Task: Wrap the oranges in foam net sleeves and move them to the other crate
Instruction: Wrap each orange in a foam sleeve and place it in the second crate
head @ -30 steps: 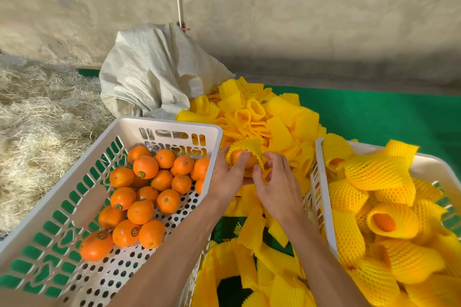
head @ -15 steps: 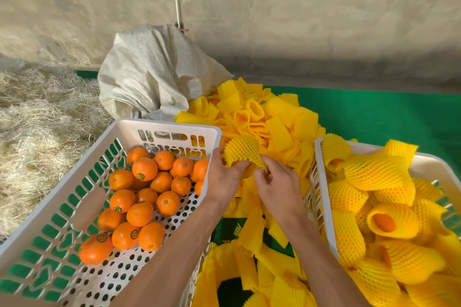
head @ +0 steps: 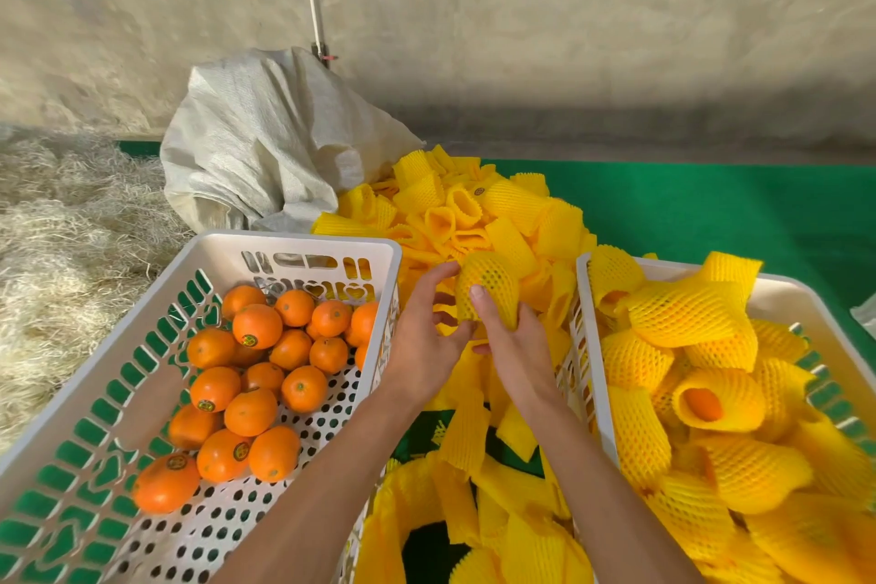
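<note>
At far left lies a bed of pale dry straw, and beside it the white perforated plastic crate holds the loose bare oranges, several with small round stickers, gathered toward its far and middle part. Behind it slumps a white woven sack. The left hand hovers by the crate's right rim, fingers spread and loosely curved, its fingertips near or just touching the wrapped fruit; whether it presses on it cannot be told. The right hand grips the sleeved orange in yellow foam net, thumb across its front, held above the heap of empty yellow foam net sleeves between the crates. At right, the second white plastic crate is filled with wrapped oranges, on green matting.
</note>
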Motion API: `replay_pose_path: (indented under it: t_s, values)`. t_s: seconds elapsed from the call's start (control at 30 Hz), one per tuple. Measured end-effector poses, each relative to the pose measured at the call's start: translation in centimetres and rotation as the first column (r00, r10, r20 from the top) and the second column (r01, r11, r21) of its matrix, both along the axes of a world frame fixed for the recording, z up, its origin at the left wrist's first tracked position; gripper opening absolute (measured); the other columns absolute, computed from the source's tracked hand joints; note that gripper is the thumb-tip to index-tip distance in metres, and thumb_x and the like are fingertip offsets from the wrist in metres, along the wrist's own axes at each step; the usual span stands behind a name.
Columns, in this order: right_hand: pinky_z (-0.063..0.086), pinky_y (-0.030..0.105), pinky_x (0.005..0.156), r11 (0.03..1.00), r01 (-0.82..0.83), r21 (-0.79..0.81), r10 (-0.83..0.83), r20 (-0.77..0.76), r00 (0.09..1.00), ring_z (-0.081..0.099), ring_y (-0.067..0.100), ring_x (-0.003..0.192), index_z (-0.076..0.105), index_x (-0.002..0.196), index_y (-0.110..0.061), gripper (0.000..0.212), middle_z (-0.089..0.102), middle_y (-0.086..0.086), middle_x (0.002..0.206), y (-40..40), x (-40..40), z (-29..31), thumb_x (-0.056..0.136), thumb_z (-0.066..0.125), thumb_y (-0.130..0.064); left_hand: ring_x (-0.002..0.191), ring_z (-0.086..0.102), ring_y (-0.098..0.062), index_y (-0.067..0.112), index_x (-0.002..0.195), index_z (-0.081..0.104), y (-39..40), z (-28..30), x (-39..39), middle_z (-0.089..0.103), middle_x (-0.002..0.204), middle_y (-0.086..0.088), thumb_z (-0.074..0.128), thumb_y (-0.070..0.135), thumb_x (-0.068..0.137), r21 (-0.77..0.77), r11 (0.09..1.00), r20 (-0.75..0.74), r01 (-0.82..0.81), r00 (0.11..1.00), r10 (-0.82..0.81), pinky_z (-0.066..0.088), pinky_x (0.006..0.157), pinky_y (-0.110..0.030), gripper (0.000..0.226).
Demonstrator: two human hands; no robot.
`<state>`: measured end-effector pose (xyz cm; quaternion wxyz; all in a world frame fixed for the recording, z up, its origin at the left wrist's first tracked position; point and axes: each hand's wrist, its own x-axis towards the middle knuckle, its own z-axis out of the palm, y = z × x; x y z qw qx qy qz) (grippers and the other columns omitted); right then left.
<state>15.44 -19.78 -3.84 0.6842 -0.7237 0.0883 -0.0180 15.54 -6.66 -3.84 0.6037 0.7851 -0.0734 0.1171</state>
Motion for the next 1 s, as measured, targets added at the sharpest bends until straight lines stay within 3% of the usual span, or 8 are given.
replay_pose_path:
  t_s: [0.1,0.27,0.37,0.5,0.63,0.77,0.9,1.0]
  values:
    - [0.062,0.029,0.067,0.973,0.109,0.203,-0.096,-0.074,0.993,0.072,0.001,0.085,0.058,0.135,-0.026,0.065,0.068,-0.007,0.122,-0.7,0.4,0.5,0.083,0.071,-0.063,0.121,0.060,-0.011,0.029,0.146,0.049,-0.4,0.0,-0.4,0.056,0.136,0.012,0.074,0.007,0.093,0.027,0.997,0.036,0.078,0.996,-0.079,0.059,0.084,-0.027,0.063]
    - [0.060,0.039,0.072,0.788,0.258,0.560,-0.193,-0.173,0.966,0.072,0.028,0.079,0.074,0.104,-0.030,0.023,0.078,0.004,0.095,-1.7,0.5,1.3,0.094,0.065,-0.048,0.109,0.065,-0.006,0.027,0.140,0.054,-0.4,-0.1,-0.6,0.057,0.135,0.012,0.068,0.013,0.098,0.041,0.999,0.037,-0.020,0.999,0.018,0.055,0.072,-0.018,0.046]
    - [0.058,0.039,0.070,0.671,0.281,0.686,-0.345,-0.047,0.938,0.068,0.030,0.076,0.071,0.112,-0.024,0.037,0.076,0.013,0.099,-2.7,0.6,1.8,0.100,0.052,-0.053,0.102,0.065,-0.003,0.026,0.139,0.054,0.2,-0.4,-0.3,0.056,0.137,0.014,0.067,0.017,0.100,0.044,0.993,-0.031,-0.109,0.993,0.111,0.060,0.070,-0.028,0.042]
    - [0.056,0.038,0.063,0.601,0.330,0.728,-0.519,0.042,0.854,0.065,0.030,0.068,0.061,0.124,-0.006,0.067,0.071,0.019,0.105,-3.9,0.4,2.2,0.099,0.039,-0.065,0.105,0.065,-0.005,0.026,0.140,0.053,0.7,-1.0,0.0,0.055,0.136,0.014,0.066,0.021,0.101,0.113,0.985,-0.075,-0.127,0.988,0.136,0.063,0.067,-0.035,0.041]
    - [0.053,0.036,0.057,0.523,0.400,0.752,-0.615,0.008,0.788,0.062,0.027,0.061,0.057,0.131,-0.001,0.080,0.071,0.015,0.101,-4.8,0.1,2.4,0.091,0.048,-0.069,0.103,0.065,-0.006,0.030,0.134,0.056,0.7,-1.4,0.1,0.056,0.133,0.017,0.067,0.021,0.100,0.142,0.984,-0.100,-0.103,0.988,0.118,0.064,0.067,-0.041,0.036]
    - [0.053,0.036,0.055,0.607,0.392,0.692,-0.603,0.080,0.794,0.064,0.024,0.062,0.076,0.099,-0.033,0.050,0.072,0.005,0.096,-4.6,-0.3,2.8,0.083,0.053,-0.074,0.105,0.067,-0.012,0.032,0.132,0.057,0.9,-1.7,0.3,0.058,0.136,0.014,0.067,0.024,0.101,0.155,0.982,-0.109,-0.108,0.986,0.126,0.064,0.069,-0.040,0.034]
    - [0.053,0.033,0.051,0.611,0.389,0.690,-0.606,0.090,0.791,0.064,0.025,0.058,0.053,0.116,-0.022,0.049,0.071,0.011,0.097,-4.9,-0.1,2.7,0.092,0.056,-0.065,0.107,0.068,-0.017,0.028,0.135,0.057,0.8,-1.7,0.3,0.058,0.138,0.008,0.065,0.025,0.101,0.187,0.977,-0.128,-0.102,0.984,0.127,0.064,0.073,-0.045,0.035]
    - [0.052,0.032,0.049,0.648,0.389,0.655,-0.591,0.110,0.799,0.062,0.024,0.055,0.050,0.115,-0.017,0.039,0.071,0.013,0.094,-4.7,0.1,2.4,0.097,0.057,-0.051,0.104,0.069,-0.018,0.027,0.135,0.057,0.8,-1.5,0.2,0.063,0.134,0.003,0.064,0.024,0.102,0.197,0.975,-0.146,-0.098,0.981,0.128,0.063,0.071,-0.041,0.034]
